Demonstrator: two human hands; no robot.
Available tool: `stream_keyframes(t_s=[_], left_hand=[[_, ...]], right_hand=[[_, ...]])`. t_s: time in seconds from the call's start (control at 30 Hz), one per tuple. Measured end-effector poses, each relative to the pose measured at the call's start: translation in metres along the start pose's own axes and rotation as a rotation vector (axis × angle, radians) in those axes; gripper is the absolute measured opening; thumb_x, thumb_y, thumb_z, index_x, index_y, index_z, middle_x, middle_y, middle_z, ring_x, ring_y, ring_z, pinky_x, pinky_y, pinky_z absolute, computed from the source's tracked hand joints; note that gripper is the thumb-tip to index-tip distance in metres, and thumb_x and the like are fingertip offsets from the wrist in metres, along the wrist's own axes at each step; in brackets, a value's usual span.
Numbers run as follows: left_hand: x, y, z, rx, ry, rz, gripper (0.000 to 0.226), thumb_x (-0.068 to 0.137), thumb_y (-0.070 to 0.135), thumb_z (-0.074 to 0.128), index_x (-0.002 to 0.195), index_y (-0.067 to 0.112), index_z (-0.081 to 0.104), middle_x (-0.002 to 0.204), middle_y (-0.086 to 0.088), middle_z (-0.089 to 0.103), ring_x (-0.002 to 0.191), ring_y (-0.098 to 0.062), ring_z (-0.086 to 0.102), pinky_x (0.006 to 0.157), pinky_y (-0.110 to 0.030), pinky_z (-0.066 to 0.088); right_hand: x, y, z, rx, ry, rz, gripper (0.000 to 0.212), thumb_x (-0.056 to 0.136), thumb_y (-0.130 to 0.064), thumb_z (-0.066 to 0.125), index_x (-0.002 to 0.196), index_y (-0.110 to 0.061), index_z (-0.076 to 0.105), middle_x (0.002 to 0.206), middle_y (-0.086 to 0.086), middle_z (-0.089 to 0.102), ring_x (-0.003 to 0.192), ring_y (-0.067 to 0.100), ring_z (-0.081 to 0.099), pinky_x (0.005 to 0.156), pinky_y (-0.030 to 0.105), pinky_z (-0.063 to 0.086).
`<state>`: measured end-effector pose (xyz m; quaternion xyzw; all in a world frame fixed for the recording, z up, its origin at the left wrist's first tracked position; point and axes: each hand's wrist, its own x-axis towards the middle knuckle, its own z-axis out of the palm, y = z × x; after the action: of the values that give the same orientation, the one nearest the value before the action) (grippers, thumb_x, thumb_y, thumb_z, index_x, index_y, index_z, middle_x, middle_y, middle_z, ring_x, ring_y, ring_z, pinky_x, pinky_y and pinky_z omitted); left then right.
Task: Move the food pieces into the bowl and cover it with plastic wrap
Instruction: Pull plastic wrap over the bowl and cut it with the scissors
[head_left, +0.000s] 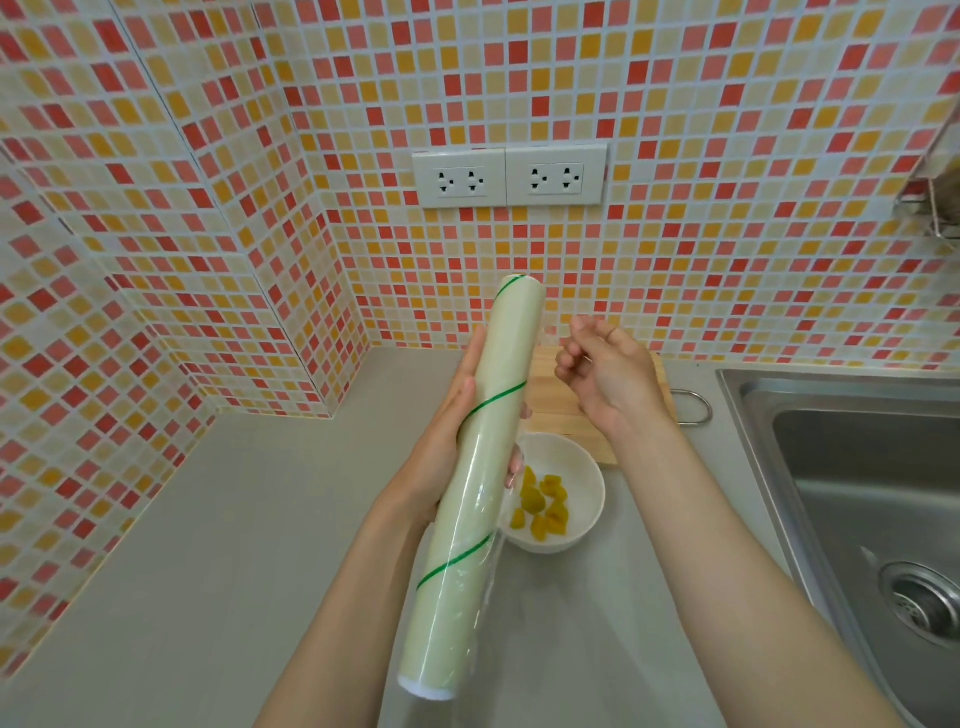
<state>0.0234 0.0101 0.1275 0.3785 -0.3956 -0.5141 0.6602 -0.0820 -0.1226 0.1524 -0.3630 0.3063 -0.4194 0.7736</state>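
Left hand (441, 441) grips unlabelled green-striped wrap roll (472, 415).

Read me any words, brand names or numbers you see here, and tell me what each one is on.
There is none to read.
Plastic wrap roll: only a green spiral stripe, no lettering.
Wall sockets: no visible markings.
White bowl and wooden board: plain.

Left of the left hand (441, 457) the grey counter (260, 519) lies open to the tiled wall (156, 260); under both hands the bowl (587, 499) and cutting board (556, 405) block, and the sink (857, 493) drops away right of the right hand (608, 379)
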Motion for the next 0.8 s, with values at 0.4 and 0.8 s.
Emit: stream_keyframes(t_s=[0.4, 0.8], left_hand=[[0.001, -0.001, -0.003, -0.026, -0.025, -0.005, 0.052, 0.087, 0.053, 0.050, 0.135, 0.059, 0.028, 0.096, -0.017, 0.061, 0.050, -0.028, 0.062, 0.047, -0.034, 0.054], [0.015, 0.012, 0.004, 0.387, 0.282, 0.035, 0.048, 0.098, 0.035, 0.041, 0.133, 0.063, 0.022, 0.152, 0.006, 0.032, 0.083, -0.030, 0.065, 0.064, -0.039, 0.057]], right_hand=[[-0.008, 0.006, 0.009, -0.198, -0.025, -0.044, 0.025, 0.097, -0.017, 0.043, 0.075, -0.011, 0.054, 0.068, 0.005, 0.059, 0.045, 0.015, 0.057, 0.043, 0.023, 0.043], [-0.001, -0.008, -0.019, -0.202, 0.067, -0.148, 0.028, 0.094, -0.040, 0.046, 0.099, -0.016, 0.060, 0.065, -0.002, 0.065, 0.051, 0.014, 0.065, 0.044, 0.022, 0.046]])
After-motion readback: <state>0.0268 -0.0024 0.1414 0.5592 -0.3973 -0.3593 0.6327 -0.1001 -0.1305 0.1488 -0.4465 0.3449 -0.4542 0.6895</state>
